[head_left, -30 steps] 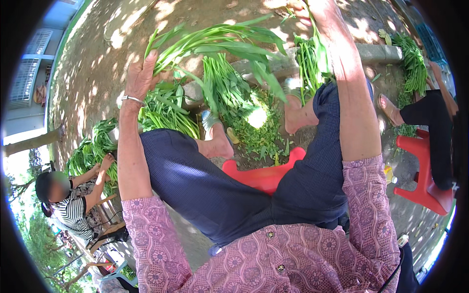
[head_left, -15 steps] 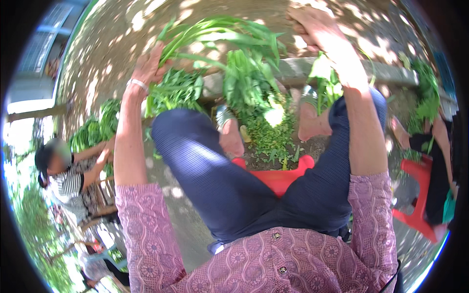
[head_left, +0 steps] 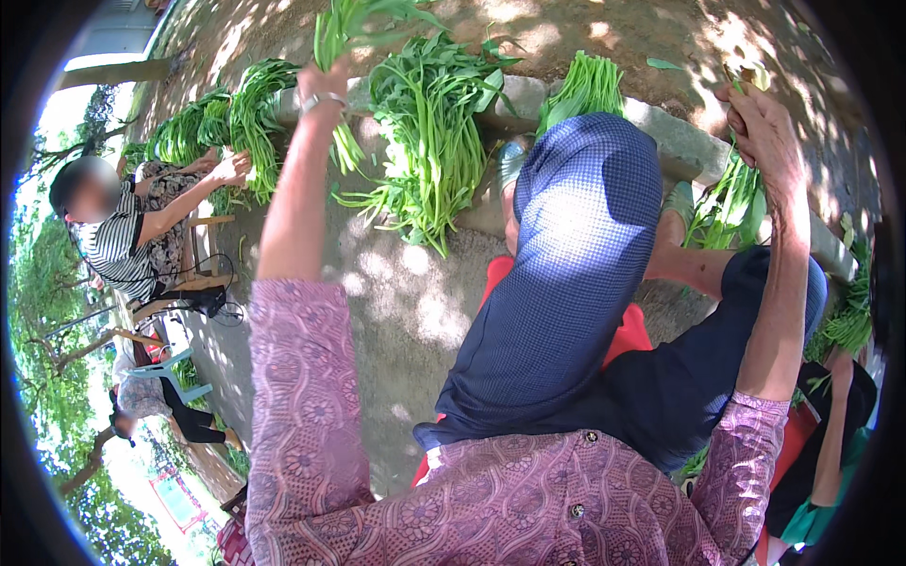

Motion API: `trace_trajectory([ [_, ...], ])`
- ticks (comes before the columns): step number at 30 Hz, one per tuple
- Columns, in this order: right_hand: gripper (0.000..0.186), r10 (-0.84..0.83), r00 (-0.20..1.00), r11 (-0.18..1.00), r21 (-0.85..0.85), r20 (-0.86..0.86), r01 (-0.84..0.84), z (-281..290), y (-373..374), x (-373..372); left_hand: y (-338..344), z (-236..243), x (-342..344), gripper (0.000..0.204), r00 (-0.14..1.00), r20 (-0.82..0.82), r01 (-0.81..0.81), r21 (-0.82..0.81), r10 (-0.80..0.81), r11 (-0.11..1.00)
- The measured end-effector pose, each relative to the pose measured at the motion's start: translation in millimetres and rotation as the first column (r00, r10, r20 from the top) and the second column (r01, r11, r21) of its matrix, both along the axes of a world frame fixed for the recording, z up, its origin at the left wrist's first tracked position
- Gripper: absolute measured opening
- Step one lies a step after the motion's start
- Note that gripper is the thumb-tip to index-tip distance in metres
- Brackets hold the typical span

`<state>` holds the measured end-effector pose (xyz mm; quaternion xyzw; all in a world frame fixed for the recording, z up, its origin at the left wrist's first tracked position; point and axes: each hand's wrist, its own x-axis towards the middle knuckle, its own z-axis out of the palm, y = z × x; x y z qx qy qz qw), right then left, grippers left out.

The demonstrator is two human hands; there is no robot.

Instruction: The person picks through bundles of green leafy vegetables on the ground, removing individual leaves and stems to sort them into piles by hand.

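My left hand (head_left: 323,85), with a pale band at the wrist, is closed around a bunch of leafy greens (head_left: 332,36). Leaves spread above the fist and pale stems stick out below it. At the right my right hand (head_left: 766,127) has its fingers pinched together; what they hold is too small to make out. Just under it are more long-stemmed greens (head_left: 731,203) beside my foot; whether they touch the hand I cannot tell. A big heap of greens (head_left: 425,132) lies between my left hand and my knee. Behind the knee shows a stack of cut stems (head_left: 587,87).
A low stone kerb (head_left: 675,141) runs across in front of my feet. More bundles of greens (head_left: 260,113) line it at the left. A person in a striped top (head_left: 123,250) sits there, handling greens. I sit on a red stool (head_left: 630,335); another person's arm (head_left: 832,424) is at the right.
My view has turned left and my body has shifted. The left hand has raised its bunch of greens up and away. The pinched right hand is now farther right and lower in view.
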<state>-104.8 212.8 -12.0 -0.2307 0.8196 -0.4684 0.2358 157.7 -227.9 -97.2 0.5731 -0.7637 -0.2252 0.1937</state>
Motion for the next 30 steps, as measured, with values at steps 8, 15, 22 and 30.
trace_trajectory([
  [8, 0.032, 0.13, 0.989, 0.991, 0.035, -0.066, -0.128, -1, -19, 14, 70, -120, 81, 0.049, 0.997, 0.079, 0.018, -0.001, -0.018, 1.0],
  [15, 0.028, 0.135, 0.988, 0.988, -0.061, -0.07, -0.139, -19, -20, 7, 101, -134, 73, 0.039, 0.974, 0.186, 0.144, -0.064, -0.13, 0.988],
  [22, 0.029, 0.17, 0.707, 0.985, 0.099, -0.686, -0.141, -34, -32, 11, 94, -127, 72, 0.049, 0.909, 0.341, 0.224, 0.08, -0.238, 0.971],
  [30, 0.034, 0.282, 0.838, 0.936, 0.327, -0.467, -0.132, -34, -46, 17, 86, -122, 76, 0.033, 0.889, 0.313, 0.337, 0.049, -0.335, 0.94],
])
